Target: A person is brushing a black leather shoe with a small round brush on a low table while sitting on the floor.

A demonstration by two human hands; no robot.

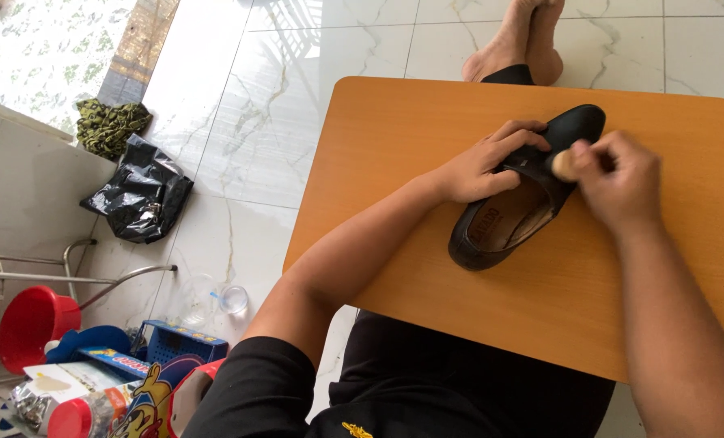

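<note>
An orange wooden counter (427, 268) rests over the seated person's lap on the white marble floor (297, 89), and off to the side lie a crumpled black plastic bag (140, 192), a red bucket (29, 324) whose inside I cannot see, and a blue basket (171, 345). On the counter lies a black leather shoe (500, 219), glossy, tan-lined, toe pointing away. The left hand (484, 162) curls over its upper, steadying it, while the right hand (618, 182) is closed around a small tan applicator (565, 165) pressed against the shoe's vamp.

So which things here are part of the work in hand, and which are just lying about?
In use: black shoe, small tan pad in right hand, left hand, wooden board.
Lying about: black bag, green cloth, red bucket, blue basket.
</note>
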